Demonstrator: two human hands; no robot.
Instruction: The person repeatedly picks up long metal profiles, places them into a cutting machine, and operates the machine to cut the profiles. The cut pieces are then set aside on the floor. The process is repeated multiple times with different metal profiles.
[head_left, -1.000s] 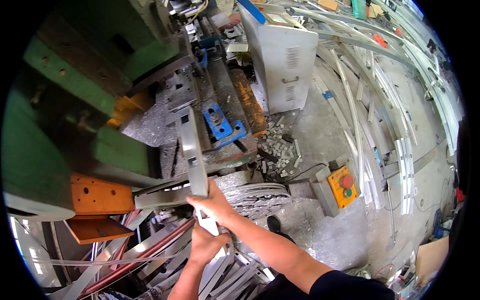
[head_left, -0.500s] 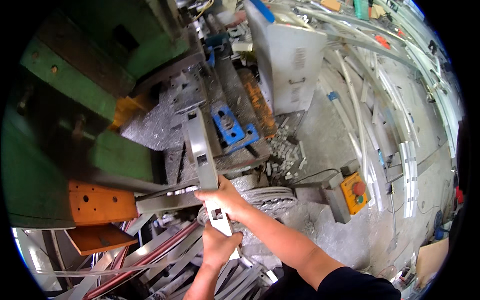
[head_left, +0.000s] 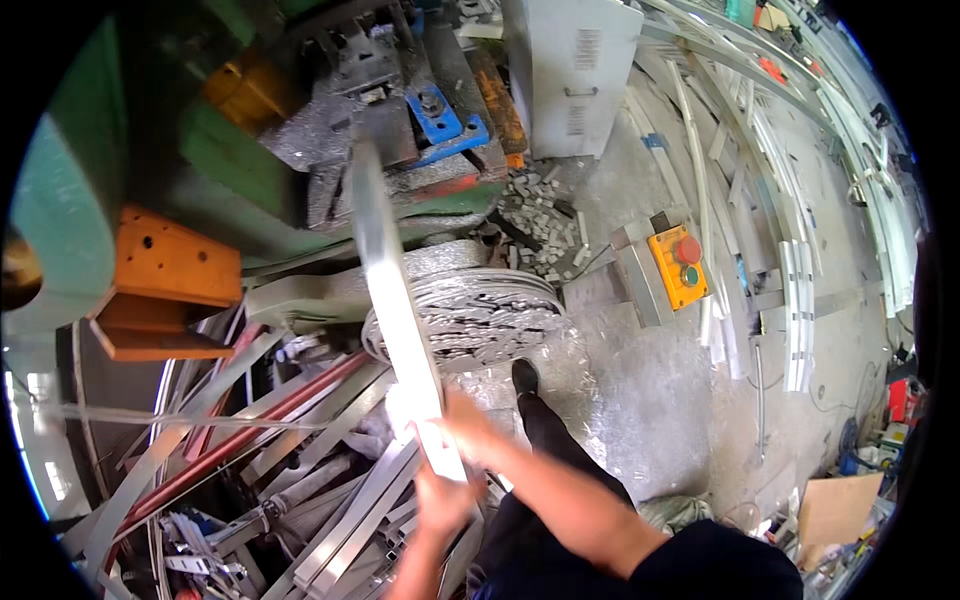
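Your left hand (head_left: pixel 443 497) + right hand (head_left: pixel 466 430) kinda blurry, fingers wrapped round shiny metal bar (head_left: pixel 402 325); grey floor (head_left: pixel 660 400), small offcuts (head_left: pixel 545 218) heaped near green machine (head_left: pixel 240 165).

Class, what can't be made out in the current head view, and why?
Head view: surface detail of the long silver metal bar, lost to blur and glare.
Head view: finger detail of the bare right hand and bare left hand, motion-blurred.
Head view: top of the boxy grey metal cabinet, cut by the upper edge.
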